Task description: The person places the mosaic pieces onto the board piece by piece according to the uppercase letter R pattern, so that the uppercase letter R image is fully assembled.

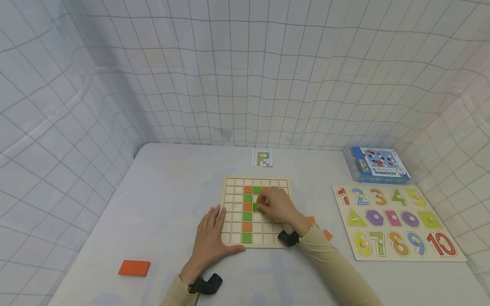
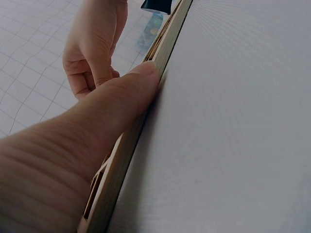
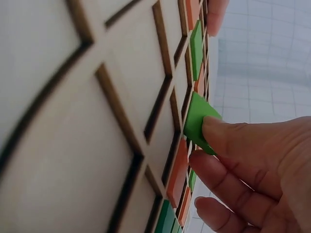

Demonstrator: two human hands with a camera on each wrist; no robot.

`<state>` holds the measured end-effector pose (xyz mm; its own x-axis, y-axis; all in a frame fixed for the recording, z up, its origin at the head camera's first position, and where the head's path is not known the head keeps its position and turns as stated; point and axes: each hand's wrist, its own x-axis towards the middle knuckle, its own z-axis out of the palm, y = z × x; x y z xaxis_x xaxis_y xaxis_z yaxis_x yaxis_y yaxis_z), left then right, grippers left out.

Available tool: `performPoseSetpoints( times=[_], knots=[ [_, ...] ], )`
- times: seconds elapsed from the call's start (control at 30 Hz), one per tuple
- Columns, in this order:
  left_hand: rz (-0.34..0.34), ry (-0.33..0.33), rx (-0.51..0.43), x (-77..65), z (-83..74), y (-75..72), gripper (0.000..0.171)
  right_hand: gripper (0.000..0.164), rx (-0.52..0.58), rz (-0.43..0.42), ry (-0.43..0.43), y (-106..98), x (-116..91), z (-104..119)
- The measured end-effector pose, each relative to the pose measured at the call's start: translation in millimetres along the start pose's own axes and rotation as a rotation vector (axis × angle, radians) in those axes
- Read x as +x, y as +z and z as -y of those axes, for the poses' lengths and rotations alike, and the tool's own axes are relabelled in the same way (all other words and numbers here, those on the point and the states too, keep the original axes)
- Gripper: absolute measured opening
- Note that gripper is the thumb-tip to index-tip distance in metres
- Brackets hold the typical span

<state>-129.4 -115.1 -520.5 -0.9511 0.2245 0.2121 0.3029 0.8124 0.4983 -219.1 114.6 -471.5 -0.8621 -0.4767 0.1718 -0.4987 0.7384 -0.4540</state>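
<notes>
A wooden grid board [image 1: 231, 240] lies on the table with orange and green square tiles set in some of its cells. My right hand [image 1: 279, 206] is over the board's upper middle. Between its thumb and fingers it pinches a green tile [image 3: 196, 118], which is tilted against the grid in the right wrist view. My left hand [image 1: 210, 233] rests at the board's lower left corner, its fingers extended along the left side. In the left wrist view the thumb [image 2: 124, 92] presses against the board's edge [image 2: 127, 150].
A small pattern card [image 1: 262, 157] lies behind the board. To the right are a number-and-shape puzzle board [image 1: 400, 229] and a blue box [image 1: 380, 165]. Loose orange tiles [image 1: 328, 235] lie beside my right forearm. An orange block [image 1: 134, 268] sits at the front left.
</notes>
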Motion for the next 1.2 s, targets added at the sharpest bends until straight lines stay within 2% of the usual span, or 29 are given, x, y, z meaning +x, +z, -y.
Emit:
performPoseSetpoints(
  times=[0.23, 0.4, 0.8, 1.03, 1.2],
  knots=[
    [-0.002, -0.002, 0.001, -0.2, -0.3, -0.1, 0.119, 0.008, -0.106, -0.009, -0.040, -2, -4, 3],
    [0.019, -0.019, -0.007, 0.3, -1.0, -0.9, 0.121, 0.004, -0.142, -0.020, -0.053, -2, -6, 1],
    [0.014, -0.017, -0.005, 0.4, -1.1, -1.7, 0.121, 0.007, -0.128, 0.004, -0.067, -4, -10, -3],
    [0.004, -0.005, -0.008, 0.3, -1.0, -1.5, 0.121, 0.016, -0.107, 0.025, -0.111, -6, -15, -6],
    [0.003, -0.005, -0.004, 0.3, -0.2, -1.2, 0.121, 0.017, -0.081, 0.015, -0.142, -7, -17, -8]
  ],
)
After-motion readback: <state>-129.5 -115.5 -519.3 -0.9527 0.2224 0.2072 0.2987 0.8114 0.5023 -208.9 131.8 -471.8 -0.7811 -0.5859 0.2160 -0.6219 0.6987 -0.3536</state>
